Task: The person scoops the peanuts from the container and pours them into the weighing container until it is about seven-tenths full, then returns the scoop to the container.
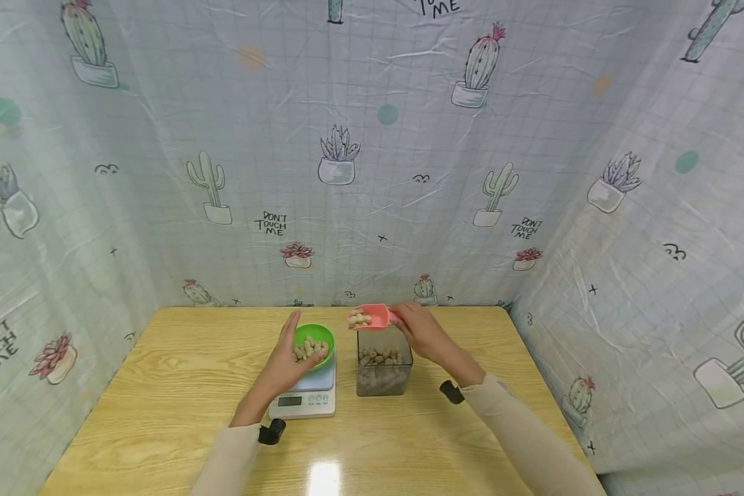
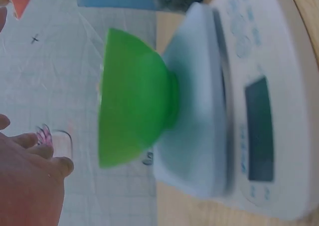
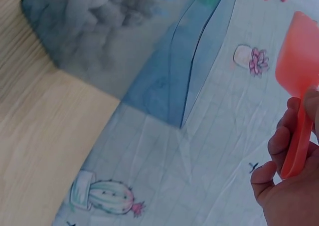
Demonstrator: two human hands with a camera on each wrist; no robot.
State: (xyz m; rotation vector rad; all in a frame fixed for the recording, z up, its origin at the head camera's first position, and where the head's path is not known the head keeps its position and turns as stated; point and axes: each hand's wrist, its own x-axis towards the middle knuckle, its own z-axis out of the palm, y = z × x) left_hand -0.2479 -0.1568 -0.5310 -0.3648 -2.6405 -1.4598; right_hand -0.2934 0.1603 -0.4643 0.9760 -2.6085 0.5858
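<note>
My right hand (image 1: 424,333) grips the handle of a pink-red scoop (image 1: 379,316), fingers curled round it in the right wrist view. A few peanuts (image 1: 358,317) lie in the scoop, which is above the far side of a clear grey bin (image 1: 381,384) part-filled with peanuts. A green bowl (image 1: 314,331) holding peanuts stands on a white kitchen scale (image 1: 302,408). Beside the bowl's left side, my left hand (image 1: 290,362) is spread, thumb apart from the fingers. The left wrist view has a gap between those fingers and the bowl (image 2: 134,101).
Everything stands on a light wooden table (image 1: 186,386), with bin and scale side by side. A curtain (image 1: 372,200) printed with cacti hangs behind the table and along both sides. Dark wrist cameras (image 1: 273,432) sit on both wrists.
</note>
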